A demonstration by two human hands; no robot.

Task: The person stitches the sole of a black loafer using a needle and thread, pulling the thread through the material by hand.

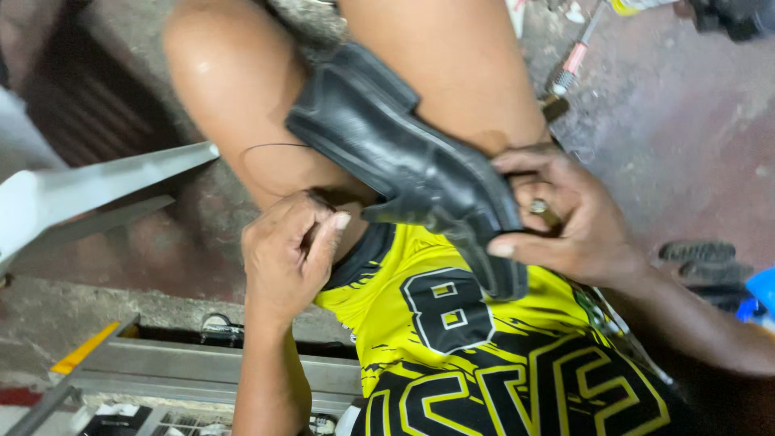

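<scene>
A black leather shoe (404,157) lies clamped between my bare knees, its toe end pointing toward my lap. My right hand (565,218), with a ring on one finger, grips the shoe's near end from the right. My left hand (286,250) is closed into a loose fist just left of the shoe, pinching a thin dark thread (270,148) that loops over my left thigh. Whether a needle sits in the fingers is hidden.
A screwdriver with a red-and-white handle (569,69) lies on the stained concrete floor (686,137) at the upper right. A pale metal bar (97,186) juts in from the left. A metal frame (202,367) runs below. Something blue (759,295) lies at the right edge.
</scene>
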